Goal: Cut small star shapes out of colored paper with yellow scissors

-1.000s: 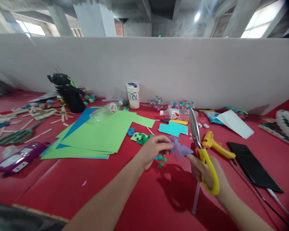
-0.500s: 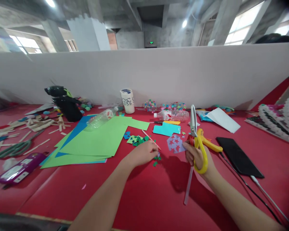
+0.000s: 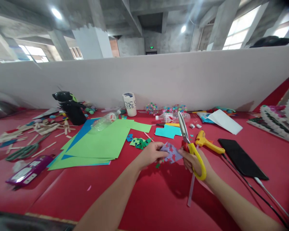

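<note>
Scissors (image 3: 185, 131) in right hand (image 3: 195, 163); white cup (image 3: 130, 110) bears lettering (image 3: 129, 105) (illegible).

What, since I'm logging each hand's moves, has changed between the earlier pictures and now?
The left hand moved from the purple paper down toward the small stars, then back up to pinch the paper's left edge. The right hand still holds the paper and scissors; the glue gun stayed put.

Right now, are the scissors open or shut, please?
Shut: the scissors in the right hand show their blades together, pointing up.
</note>
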{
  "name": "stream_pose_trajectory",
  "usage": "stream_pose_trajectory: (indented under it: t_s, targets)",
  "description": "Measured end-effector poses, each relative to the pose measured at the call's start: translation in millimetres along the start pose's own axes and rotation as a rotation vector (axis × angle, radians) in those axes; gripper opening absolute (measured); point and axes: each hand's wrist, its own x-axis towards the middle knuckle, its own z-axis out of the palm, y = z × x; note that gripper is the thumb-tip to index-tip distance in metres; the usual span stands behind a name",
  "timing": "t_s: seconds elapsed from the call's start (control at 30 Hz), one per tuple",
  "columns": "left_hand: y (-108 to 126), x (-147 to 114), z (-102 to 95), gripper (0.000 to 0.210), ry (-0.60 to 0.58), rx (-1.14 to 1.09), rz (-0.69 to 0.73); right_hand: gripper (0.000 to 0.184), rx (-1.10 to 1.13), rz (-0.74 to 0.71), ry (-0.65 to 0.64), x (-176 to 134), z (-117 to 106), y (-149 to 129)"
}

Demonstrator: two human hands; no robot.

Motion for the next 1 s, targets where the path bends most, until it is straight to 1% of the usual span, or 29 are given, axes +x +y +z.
stream_pose_trajectory:
  t_s: [0.07, 0.13, 0.17, 0.2, 0.23, 0.3, 0.37, 0.43, 0.5, 0.57, 0.6, 0.63, 0.7, 0.73, 0.8, 0.87, 0.93, 1.0]
  targets:
    - [-1, 1, -13.5, 0.017, 0.106, 0.090, 0.027, 0.039, -0.003, -0.006, 0.026, 0, 0, -1]
    - [-2, 1, -35.3, 0.013, 0.296, 0.252, 0.036, 0.037, -0.003, -0.010, 0.054, 1, -2, -3]
    - [-3, 1, -47.4, 0.012, 0.413, 0.364, 0.019, 0.036, -0.003, -0.009, 0.064, 2, -3, -3]
    - [-4, 1, -59.0, 0.013, 0.519, 0.481, -0.028, 0.035, -0.002, -0.006, 0.070, 3, -4, -3]
    - [-6, 0, -69.2, 0.015, 0.578, 0.593, -0.094, 0.034, -0.001, -0.002, 0.074, 3, -4, -3]
    - [-11, -2, -83.5, 0.012, 0.593, 0.660, -0.158, 0.032, 0.002, 0.005, 0.081, 4, -5, -1]
    - [-16, -3, -88.9, 0.009, 0.612, 0.719, -0.219, 0.030, 0.000, 0.013, 0.091, 4, -5, 1]
    - [-20, -3, -88.4, 0.011, 0.663, 0.787, -0.281, 0.031, -0.004, 0.021, 0.097, 3, -4, 2]
    - [-21, -3, -86.0, 0.020, 0.723, 0.847, -0.326, 0.032, -0.006, 0.031, 0.095, 2, -3, 0]
    - [-19, -2, -83.0, 0.030, 0.789, 0.914, -0.333, 0.031, -0.005, 0.043, 0.089, 1, -2, -2]
    - [-17, -2, -81.1, 0.032, 0.813, 0.941, -0.315, 0.031, -0.003, 0.050, 0.088, 0, -1, -4]
    - [-15, -1, -78.6, 0.033, 0.824, 0.957, -0.283, 0.031, -0.001, 0.057, 0.088, 0, -1, -5]
    - [-11, 2, -70.8, 0.030, 0.773, 0.921, -0.190, 0.032, 0.006, 0.066, 0.099, 0, 0, -7]
    - [-10, 5, -65.6, 0.029, 0.703, 0.877, -0.155, 0.032, 0.011, 0.066, 0.106, 0, 0, -8]
    - [-7, 15, -53.5, 0.024, 0.526, 0.851, -0.096, 0.033, 0.025, 0.064, 0.117, 2, 0, -9]
    - [-6, 31, -41.9, 0.025, 0.438, 0.946, -0.082, 0.034, 0.039, 0.063, 0.121, 3, 0, -9]
    - [-7, 54, -33.7, 0.029, 0.428, 0.999, -0.078, 0.035, 0.049, 0.067, 0.120, 4, -1, -10]
    - [-8, 78, -30.0, 0.040, 0.431, 1.057, -0.073, 0.034, 0.054, 0.070, 0.115, 5, -1, -11]
